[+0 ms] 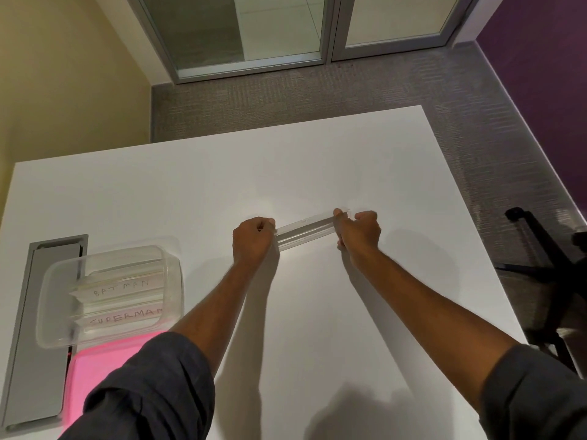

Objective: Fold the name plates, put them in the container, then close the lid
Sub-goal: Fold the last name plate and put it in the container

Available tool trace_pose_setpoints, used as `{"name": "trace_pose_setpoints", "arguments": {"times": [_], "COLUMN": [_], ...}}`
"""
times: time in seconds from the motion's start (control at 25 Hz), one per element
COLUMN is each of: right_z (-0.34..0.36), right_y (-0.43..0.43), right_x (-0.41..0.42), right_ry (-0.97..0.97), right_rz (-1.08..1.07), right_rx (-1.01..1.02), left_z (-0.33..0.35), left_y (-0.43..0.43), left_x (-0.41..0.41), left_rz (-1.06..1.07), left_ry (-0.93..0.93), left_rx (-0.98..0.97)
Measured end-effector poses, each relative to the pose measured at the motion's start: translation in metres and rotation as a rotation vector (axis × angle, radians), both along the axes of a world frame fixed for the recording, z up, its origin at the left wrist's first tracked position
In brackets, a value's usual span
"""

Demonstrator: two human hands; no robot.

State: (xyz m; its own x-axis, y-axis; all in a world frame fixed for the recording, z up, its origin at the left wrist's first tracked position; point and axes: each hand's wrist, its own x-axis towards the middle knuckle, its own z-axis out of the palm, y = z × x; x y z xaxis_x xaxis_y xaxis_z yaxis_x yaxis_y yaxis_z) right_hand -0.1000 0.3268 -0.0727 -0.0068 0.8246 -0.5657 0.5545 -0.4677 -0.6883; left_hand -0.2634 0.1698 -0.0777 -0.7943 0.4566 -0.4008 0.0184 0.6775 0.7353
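A white table [317,312] fills most of the view, standing on grey carpet [317,90] with glass doors [254,27] beyond. A black office chair base [546,268] shows off the table's right edge. Set into the table at the far left is a grey cable hatch [35,328]. Partly over that hatch sits a clear plastic container [108,296], open, with two folded name plates inside: one lettered BATMAN [122,289], the other lettered SUPERMAN [127,319] nearer the person. Just below the container lies a pink lid [104,366], flat on the table (its lower part is hidden by the left sleeve [143,392]).

Both forearms reach out to the middle of the table. Between the hands is a clear name plate [305,230], a long narrow strip lying low at the table surface; whether it touches cannot be told. The left hand [252,238] is curled closed on its left end, and the right hand [359,230] is pinched closed on its right end, thumb showing at the far edge. Any lettering on it is too faint to read.
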Motion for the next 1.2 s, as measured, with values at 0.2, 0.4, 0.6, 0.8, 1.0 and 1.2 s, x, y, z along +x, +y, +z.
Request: {"name": "trace_pose_setpoints", "arguments": {"times": [0.2,0.4,0.6,0.8,1.0,1.2], "right_z": [-0.004,-0.004,-0.002,-0.002,-0.001,0.005], "right_y": [-0.051,-0.067,-0.071,-0.073,-0.068,-0.060], "right_x": [-0.012,-0.018,-0.017,-0.012,-0.002,0.009], "right_ry": [0.011,-0.055,-0.122,-0.208,-0.265,-0.329], "right_rz": [0.193,0.322,0.426,0.543,0.641,0.776], "right_rx": [-0.029,-0.007,0.026,0.077,0.129,0.181], "left_z": [0.003,0.013,0.018,0.019,0.022,0.026], "left_y": [-0.006,-0.020,-0.031,-0.033,-0.031,-0.030], "left_x": [0.010,0.028,0.050,0.068,0.072,0.073], "left_rz": [-0.112,-0.237,-0.308,-0.319,-0.326,-0.418], "left_ry": [0.054,0.061,0.014,-0.076,-0.194,-0.262], "left_rx": [-0.002,0.046,0.078,0.078,0.038,0.010]}}
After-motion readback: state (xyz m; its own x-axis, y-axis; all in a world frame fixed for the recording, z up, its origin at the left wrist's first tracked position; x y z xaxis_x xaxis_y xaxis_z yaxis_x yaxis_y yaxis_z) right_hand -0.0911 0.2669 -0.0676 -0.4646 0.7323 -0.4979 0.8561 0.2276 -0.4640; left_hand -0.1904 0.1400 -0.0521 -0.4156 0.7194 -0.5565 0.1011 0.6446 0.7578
